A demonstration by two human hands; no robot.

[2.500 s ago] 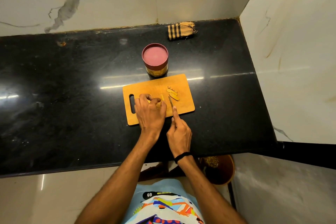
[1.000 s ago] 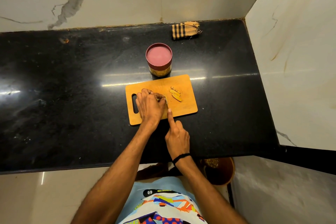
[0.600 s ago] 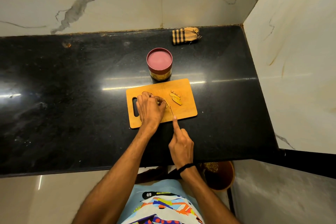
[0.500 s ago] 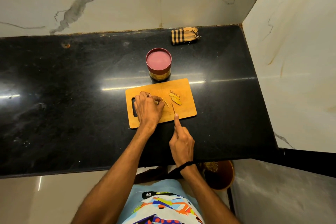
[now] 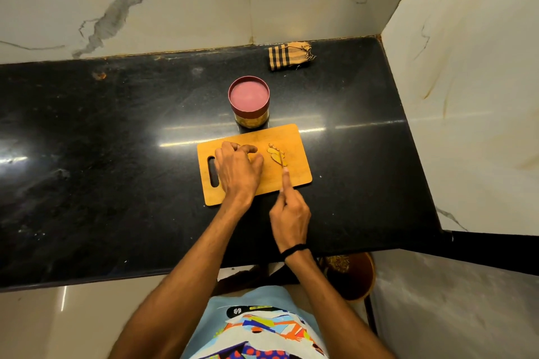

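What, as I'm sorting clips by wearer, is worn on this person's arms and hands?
No sleeves are in view; both arms are bare. The left hand carries no ring, watch or glove that shows. The right hand is likewise bare, but a thin black band circles its wrist. Below, a light blue shirt with a multicoloured print shows.

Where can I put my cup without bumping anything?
The counter left of the cutting board is bare; so is the strip to its right, by the wall. Crowded: the board, with left hand, right hand, knife, slices.
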